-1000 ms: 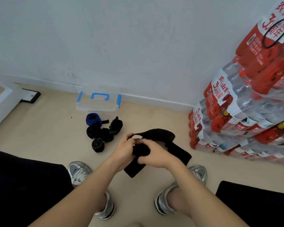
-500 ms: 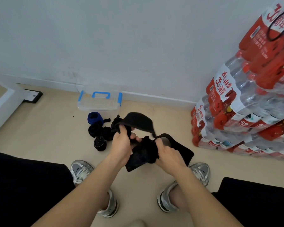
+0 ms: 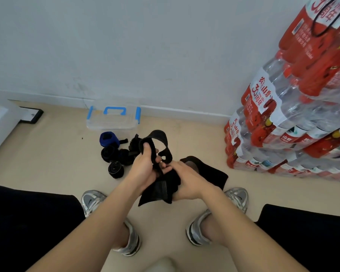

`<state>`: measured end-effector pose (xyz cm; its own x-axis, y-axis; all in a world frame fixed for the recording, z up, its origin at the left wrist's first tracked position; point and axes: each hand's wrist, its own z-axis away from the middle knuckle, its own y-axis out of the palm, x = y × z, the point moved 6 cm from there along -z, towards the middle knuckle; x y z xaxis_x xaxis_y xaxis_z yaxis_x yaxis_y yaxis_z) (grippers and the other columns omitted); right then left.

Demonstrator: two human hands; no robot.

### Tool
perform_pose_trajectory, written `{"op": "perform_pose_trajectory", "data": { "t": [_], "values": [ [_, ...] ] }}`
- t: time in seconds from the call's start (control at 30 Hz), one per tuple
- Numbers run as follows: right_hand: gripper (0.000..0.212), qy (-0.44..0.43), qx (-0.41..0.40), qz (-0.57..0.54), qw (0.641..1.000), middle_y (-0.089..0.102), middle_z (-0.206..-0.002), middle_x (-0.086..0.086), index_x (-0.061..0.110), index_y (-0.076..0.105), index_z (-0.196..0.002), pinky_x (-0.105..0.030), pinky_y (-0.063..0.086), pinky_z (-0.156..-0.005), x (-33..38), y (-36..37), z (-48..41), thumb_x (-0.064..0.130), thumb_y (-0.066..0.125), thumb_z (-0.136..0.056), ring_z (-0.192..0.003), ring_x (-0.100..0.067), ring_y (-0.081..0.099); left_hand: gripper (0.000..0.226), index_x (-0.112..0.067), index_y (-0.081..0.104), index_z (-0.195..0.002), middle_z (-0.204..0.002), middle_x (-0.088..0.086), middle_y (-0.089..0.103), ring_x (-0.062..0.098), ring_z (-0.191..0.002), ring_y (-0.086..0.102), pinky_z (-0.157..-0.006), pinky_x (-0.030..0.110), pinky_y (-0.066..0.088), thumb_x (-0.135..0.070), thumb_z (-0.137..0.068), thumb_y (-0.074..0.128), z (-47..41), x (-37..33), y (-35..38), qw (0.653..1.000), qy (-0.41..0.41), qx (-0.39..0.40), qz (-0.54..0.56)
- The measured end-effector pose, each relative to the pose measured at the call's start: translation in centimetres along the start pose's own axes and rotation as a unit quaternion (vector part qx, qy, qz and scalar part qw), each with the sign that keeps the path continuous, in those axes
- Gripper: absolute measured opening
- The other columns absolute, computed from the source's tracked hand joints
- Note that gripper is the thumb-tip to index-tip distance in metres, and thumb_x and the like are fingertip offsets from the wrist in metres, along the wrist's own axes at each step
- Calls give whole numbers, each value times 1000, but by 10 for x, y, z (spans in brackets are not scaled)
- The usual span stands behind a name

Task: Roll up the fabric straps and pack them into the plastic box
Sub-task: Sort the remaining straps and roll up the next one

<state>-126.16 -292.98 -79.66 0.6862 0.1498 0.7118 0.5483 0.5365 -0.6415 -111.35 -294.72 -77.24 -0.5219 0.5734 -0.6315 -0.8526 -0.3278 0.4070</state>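
You hold a wide black fabric strap (image 3: 162,188) above the beige floor (image 3: 57,163), in front of your knees. Your left hand (image 3: 143,165) curls its fingers round the narrow end, which arches up in a loop. Your right hand (image 3: 185,181) grips the crumpled wide part. Black rolled straps (image 3: 115,169) and a blue rolled strap (image 3: 108,139) lie just in front of the clear plastic box with blue latches (image 3: 114,123) by the wall.

our left hand (image 3: 143,165) and right hand (image 3: 186,181) are bare, as are our forearms; black cloth (image 3: 28,222) covers our knees, and we wear silver trainers (image 3: 93,201) with black-edged soles.
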Motion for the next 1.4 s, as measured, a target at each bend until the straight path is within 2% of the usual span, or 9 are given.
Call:
{"op": "perform_pose_trajectory", "data": {
  "t": [0.1, 0.17, 0.4, 0.53, 0.73, 0.87, 0.97, 1.1, 1.4],
  "values": [
    [16, -16, -13, 43, 999, 71, -98, 2, 29, 64, -94, -38, 55, -80, 12, 2, -6, 29, 77, -85, -95, -23, 67, 46, -15, 53, -95, -63, -1, 40, 17, -52, 39, -59, 33, 39, -55, -114, 41, -7, -9, -1, 999, 8, -37, -17],
    [23, 17, -27, 106, 994, 71, -86, -3, 29, 55, -76, -38, 49, -68, 5, -1, -7, 23, 61, -97, -85, -31, 68, 44, -18, 51, -93, -63, -3, 37, 14, -50, 35, -53, 29, 31, -56, -114, 40, -10, -19, -7, 997, 31, -61, -27],
    [20, 217, -13, 203, 955, 70, -115, -5, 26, 65, -115, -41, 52, -79, -76, -22, 37, 41, 56, -106, -109, -35, 70, 43, -17, 55, -102, -71, -4, 39, 12, -61, 33, -63, 28, 31, -57, -113, 42, -7, -52, -23, 994, 76, -50, -58],
    [115, 125, -16, 17, 992, 39, -147, 8, 63, 20, -156, -43, 59, -86, -34, -8, 21, 58, 90, -65, -113, -24, 63, 45, -16, 55, -107, -69, -2, 38, 15, -58, 34, -62, 33, 36, -59, -112, 42, 0, -25, -10, 999, 25, -28, -27],
    [15, -29, -67, 146, 987, 70, -93, -9, 21, 63, -104, -40, 43, -61, 22, 9, -9, 29, 66, -92, -84, -38, 68, 47, -17, 53, -97, -64, -1, 40, 17, -53, 35, -57, 30, 30, -61, -111, 43, -3, -18, 2, 999, 26, -37, 28],
    [24, 49, -63, 188, 979, 71, -92, -9, 18, 61, -99, -47, 52, -71, -8, -2, 3, 30, 44, -112, -88, -38, 66, 46, -18, 51, -98, -64, -4, 35, 11, -47, 31, -47, 27, 25, -60, -113, 39, -7, -44, -6, 995, 84, -49, -9],
    [28, 121, -38, -36, 991, 75, -104, -4, 29, 59, -136, -44, 59, -85, -21, -11, 11, 30, 51, -109, -97, -33, 73, 47, -19, 51, -96, -66, -4, 34, 12, -52, 29, -51, 29, 25, -62, -112, 40, -9, -46, -11, 996, 81, -39, 27],
    [54, 130, 82, -441, 884, 79, -112, -5, 46, 63, -138, -39, 65, -86, 4, 3, 3, 34, 83, -90, -102, -32, 80, 50, -18, 52, -98, -66, -2, 35, 15, -54, 31, -57, 32, 30, -65, -111, 39, -7, -26, -6, 997, 41, -34, 64],
    [11, 211, -265, -363, 868, 80, -99, -7, 19, 72, -94, -24, 53, -50, -46, -40, 9, 23, 82, -97, -86, -22, 75, 48, -19, 55, -103, -69, -6, 45, 9, -50, 38, -48, 26, 33, -63, -111, 38, -2, -47, -18, 989, 107, -53, -86]
  ]
}}
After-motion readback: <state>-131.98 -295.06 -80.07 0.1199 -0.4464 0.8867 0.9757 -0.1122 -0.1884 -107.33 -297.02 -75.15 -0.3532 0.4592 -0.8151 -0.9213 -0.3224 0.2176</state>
